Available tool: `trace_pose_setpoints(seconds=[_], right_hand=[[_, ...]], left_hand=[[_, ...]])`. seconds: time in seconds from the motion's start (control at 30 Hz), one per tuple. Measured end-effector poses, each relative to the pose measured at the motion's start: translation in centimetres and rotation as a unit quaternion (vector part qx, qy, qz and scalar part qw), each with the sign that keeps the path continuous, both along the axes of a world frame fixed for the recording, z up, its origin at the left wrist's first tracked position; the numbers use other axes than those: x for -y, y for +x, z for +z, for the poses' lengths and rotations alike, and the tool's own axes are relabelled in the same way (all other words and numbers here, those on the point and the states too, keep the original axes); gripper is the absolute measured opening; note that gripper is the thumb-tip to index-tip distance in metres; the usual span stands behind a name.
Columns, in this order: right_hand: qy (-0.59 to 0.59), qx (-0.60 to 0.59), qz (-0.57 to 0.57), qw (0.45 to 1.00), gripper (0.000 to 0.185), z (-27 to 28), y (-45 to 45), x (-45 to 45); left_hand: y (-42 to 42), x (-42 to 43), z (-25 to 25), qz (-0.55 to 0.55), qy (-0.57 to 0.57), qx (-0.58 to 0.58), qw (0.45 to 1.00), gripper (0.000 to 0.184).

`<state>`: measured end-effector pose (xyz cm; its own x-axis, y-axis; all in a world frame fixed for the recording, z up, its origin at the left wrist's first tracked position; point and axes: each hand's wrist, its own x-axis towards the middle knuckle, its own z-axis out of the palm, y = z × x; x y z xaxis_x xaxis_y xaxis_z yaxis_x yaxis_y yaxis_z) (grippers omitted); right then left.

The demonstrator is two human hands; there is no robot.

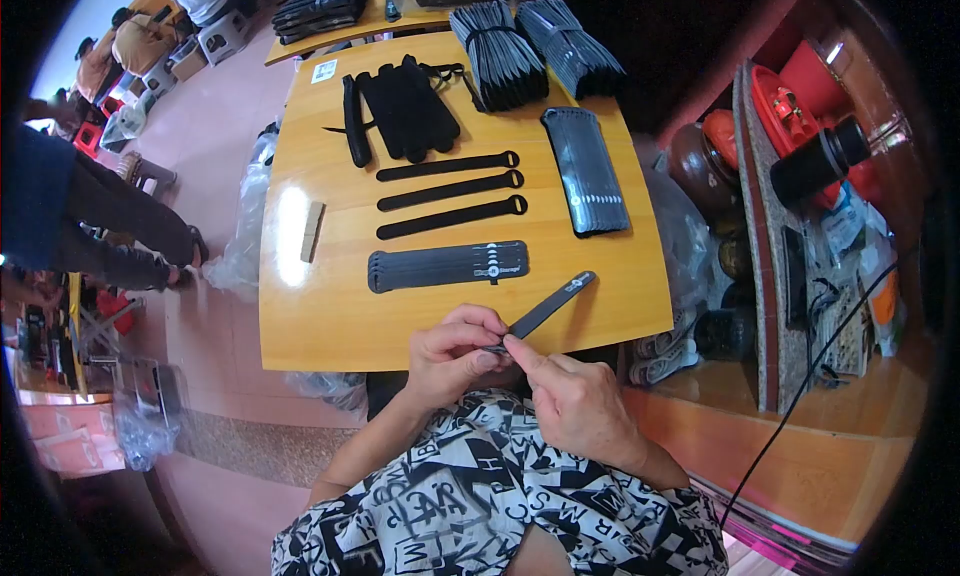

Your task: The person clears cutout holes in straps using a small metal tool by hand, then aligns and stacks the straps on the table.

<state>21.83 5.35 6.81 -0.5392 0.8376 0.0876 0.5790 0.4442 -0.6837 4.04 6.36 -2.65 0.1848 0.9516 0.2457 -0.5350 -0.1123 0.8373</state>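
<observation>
A dark grey strap (552, 304) with a rounded, printed end slants up and right from my hands at the table's front edge. My left hand (455, 354) pinches its near end between thumb and fingers. My right hand (572, 391) touches the same end, its index finger pressed on the strap and the other fingers curled. Beyond them lies a fanned row of grey printed straps (447, 266). Three black straps with ring ends, among them a middle one (450, 190), lie parallel above that row.
On the wooden table (340, 326) are a black strap pile (408, 106), a grey strap stack (585, 171), two bundles (498, 54) at the back and a small block (312, 232). A person's legs (130, 216) stand left. A shelf (757, 236) with red containers is right.
</observation>
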Motion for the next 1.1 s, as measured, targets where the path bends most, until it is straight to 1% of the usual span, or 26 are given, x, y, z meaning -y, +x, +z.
trace_pose_setpoints(seconds=[0.1, 0.2, 0.3, 0.4, 0.47, 0.57, 0.6, 0.63, 0.7, 0.73, 0.83, 0.87, 0.9, 0.97, 1.0, 1.1], right_hand=[[-0.015, -0.016, -0.010, 1.000, 0.045, -0.1, 0.4, 0.2], [-0.054, -0.028, -0.029, 0.998, 0.045, 0.0, 0.9, 0.7], [-0.080, -0.037, -0.044, 0.995, 0.045, -0.1, 1.3, 1.0], [-0.099, -0.055, -0.056, 0.992, 0.044, -0.3, 1.9, 1.5], [-0.105, -0.082, -0.060, 0.989, 0.043, -0.9, 2.3, 1.7], [-0.202, -0.160, -0.076, 0.963, 0.043, -2.2, 3.4, 2.8], [-0.263, -0.169, -0.085, 0.946, 0.041, -2.4, 4.0, 3.1], [-0.334, -0.188, -0.101, 0.918, 0.040, -2.2, 4.5, 3.2], [-0.469, -0.220, -0.128, 0.846, 0.039, -1.5, 5.4, 3.2], [-0.467, -0.234, -0.122, 0.844, 0.038, -1.4, 5.7, 3.2], [-0.433, -0.163, -0.123, 0.878, 0.038, -1.4, 6.1, 3.3], [-0.403, -0.125, -0.138, 0.896, 0.037, -1.2, 5.9, 3.3], [-0.365, -0.111, -0.135, 0.914, 0.037, -1.8, 5.8, 3.3], [-0.427, -0.143, -0.153, 0.880, 0.032, -0.8, 5.6, 2.8], [-0.456, -0.184, -0.139, 0.860, 0.032, -1.4, 6.0, 2.6], [-0.570, -0.268, -0.117, 0.768, 0.036, -2.2, 7.3, 2.1]], left_hand=[[0.2, 0.0, 0.0, -0.007, 0.001, 0.000, 1.000, 0.016], [0.3, 0.0, 0.1, -0.002, 0.030, -0.058, 0.998, 0.015], [0.5, -0.6, 0.8, 0.007, 0.123, -0.136, 0.983, 0.014], [1.1, -0.6, 1.2, -0.004, 0.122, -0.145, 0.982, 0.014], [1.4, -0.7, 1.5, -0.004, 0.164, -0.184, 0.969, 0.014], [1.8, -0.8, 1.9, -0.022, 0.222, -0.233, 0.946, 0.014], [2.0, -0.8, 2.0, -0.029, 0.241, -0.249, 0.938, 0.015], [2.2, -0.9, 2.2, -0.037, 0.258, -0.259, 0.930, 0.015], [2.5, -1.1, 2.6, -0.052, 0.290, -0.280, 0.914, 0.017], [2.6, -1.2, 2.9, -0.072, 0.295, -0.273, 0.913, 0.017], [2.8, -1.8, 3.4, -0.127, 0.302, -0.260, 0.908, 0.019], [2.7, -1.8, 3.3, -0.144, 0.290, -0.265, 0.908, 0.022], [2.7, -1.9, 3.4, -0.137, 0.302, -0.270, 0.904, 0.024], [2.4, -2.4, 3.6, -0.141, 0.349, -0.288, 0.881, 0.027], [2.2, -2.4, 4.3, -0.149, 0.356, -0.308, 0.870, 0.030], [2.2, -2.5, 4.8, -0.153, 0.389, -0.322, 0.850, 0.035]])
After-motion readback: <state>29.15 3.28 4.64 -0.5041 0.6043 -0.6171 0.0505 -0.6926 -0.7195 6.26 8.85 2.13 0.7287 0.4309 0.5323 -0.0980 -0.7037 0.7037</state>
